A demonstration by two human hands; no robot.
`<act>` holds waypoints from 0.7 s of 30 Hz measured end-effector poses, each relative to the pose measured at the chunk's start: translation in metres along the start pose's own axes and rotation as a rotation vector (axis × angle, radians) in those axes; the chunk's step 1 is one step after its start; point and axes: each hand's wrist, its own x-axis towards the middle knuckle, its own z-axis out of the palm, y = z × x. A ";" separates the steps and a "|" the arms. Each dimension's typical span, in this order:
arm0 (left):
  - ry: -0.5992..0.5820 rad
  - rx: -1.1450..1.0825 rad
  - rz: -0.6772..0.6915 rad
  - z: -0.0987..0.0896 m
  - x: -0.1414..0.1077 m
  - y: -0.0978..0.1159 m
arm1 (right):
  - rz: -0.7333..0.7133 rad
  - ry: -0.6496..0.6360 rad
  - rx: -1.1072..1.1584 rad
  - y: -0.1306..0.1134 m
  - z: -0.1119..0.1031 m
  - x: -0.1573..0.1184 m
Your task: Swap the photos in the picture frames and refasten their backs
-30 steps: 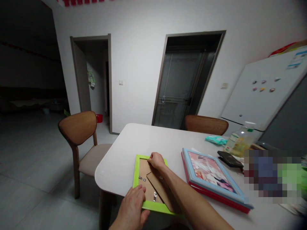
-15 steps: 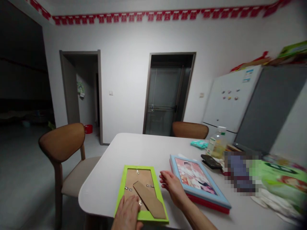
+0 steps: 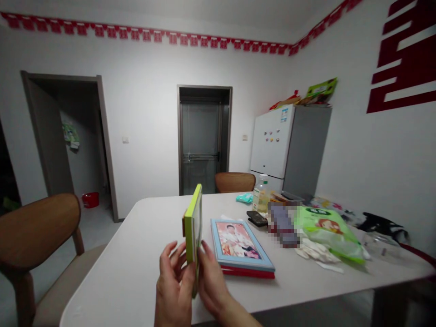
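A green picture frame stands upright on edge between my hands, seen almost side-on, its brown backing to the left. My left hand is closed round its lower part from the back side. On the other side, my right hand grips the frame near its lower end, with some fingers hidden behind it. Just right of my hands lies a light blue picture frame holding a pink photo, stacked on a red frame.
On the white table, right of the frames, are a black phone-like object, a bottle, a teal packet, a green plastic pack and white gloves. Brown chairs stand at the left and far side.
The green frame has gone from lying back-up on the table to standing on edge in both hands. My right hand has come onto it. The view has turned to the right.
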 end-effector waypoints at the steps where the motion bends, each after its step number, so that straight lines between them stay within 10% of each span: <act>1: -0.003 -0.075 -0.013 0.007 0.008 0.003 | -0.062 0.103 -0.005 -0.016 -0.014 0.006; 10: -0.280 0.110 -0.273 0.069 0.045 -0.072 | 0.064 0.408 -0.793 -0.102 -0.169 0.058; 21: -0.391 0.310 -0.318 0.093 0.027 -0.116 | 0.150 0.367 -0.761 -0.077 -0.215 0.035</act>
